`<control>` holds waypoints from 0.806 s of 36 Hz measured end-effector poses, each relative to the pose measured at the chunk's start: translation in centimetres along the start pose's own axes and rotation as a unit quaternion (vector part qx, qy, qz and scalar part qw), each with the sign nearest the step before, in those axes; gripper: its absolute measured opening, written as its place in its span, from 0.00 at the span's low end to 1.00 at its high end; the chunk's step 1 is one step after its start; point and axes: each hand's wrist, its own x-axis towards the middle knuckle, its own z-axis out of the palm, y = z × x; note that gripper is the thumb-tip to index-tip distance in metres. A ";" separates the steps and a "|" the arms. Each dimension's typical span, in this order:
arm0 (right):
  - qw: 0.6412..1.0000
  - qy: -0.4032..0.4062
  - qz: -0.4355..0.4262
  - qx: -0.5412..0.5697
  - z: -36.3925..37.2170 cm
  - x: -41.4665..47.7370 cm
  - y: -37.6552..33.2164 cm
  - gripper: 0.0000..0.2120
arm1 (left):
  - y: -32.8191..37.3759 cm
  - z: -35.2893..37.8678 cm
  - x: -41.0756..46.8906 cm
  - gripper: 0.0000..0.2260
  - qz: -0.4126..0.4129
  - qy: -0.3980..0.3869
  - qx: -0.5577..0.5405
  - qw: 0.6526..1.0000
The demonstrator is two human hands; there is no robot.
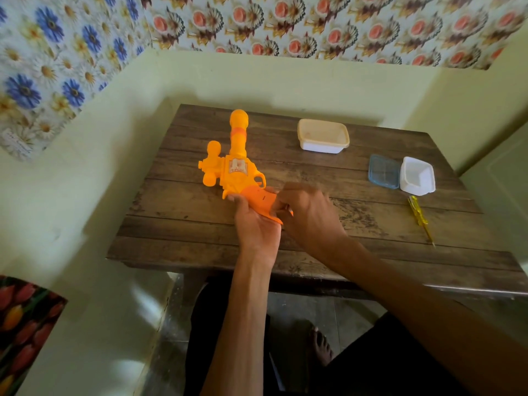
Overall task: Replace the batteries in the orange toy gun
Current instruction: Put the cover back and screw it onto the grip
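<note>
Head view: one orange toy gun (233, 164) lies on the wooden table (183, 224), barrel pointing away from the person, its darker orange grip at the near end held between two hands. The left hand (255, 224) cups the grip from below, palm up, fingers curled narrowly around its left edge. The right hand (307, 212) covers the grip's right side, fingers bent inward against it; whether they pinch a cover or any other part cannot be told, since the back of the hand hides the fingertips. Beyond the right fingers stands one lidded container (323, 135) with a cream lid. To the right of the right hand, well apart, lie one blue-tinted lid (384, 171) and, touching it, one open white container (417, 175). Just nearer than these lies one yellow-handled screwdriver (420, 217), tip toward the person. No batteries can be made out; the grip's lower end is hidden between the hands. One bare foot (321, 345) shows beneath the table.
</note>
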 end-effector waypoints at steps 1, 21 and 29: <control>1.000 0.002 -0.003 -0.005 0.1 -0.1 0.1 0.07 | 0.0 0.1 0.0 0.25 0.002 0.001 0.003 1.000; 0.994 0.054 0.049 0.076 -2.0 -4.8 5.7 0.03 | 0.4 0.8 -0.7 0.25 0.012 0.026 -0.047 0.998; 0.908 0.181 0.378 -0.002 -5.4 -8.0 15.5 0.02 | -0.5 0.5 -0.5 0.23 0.021 0.011 -0.046 0.999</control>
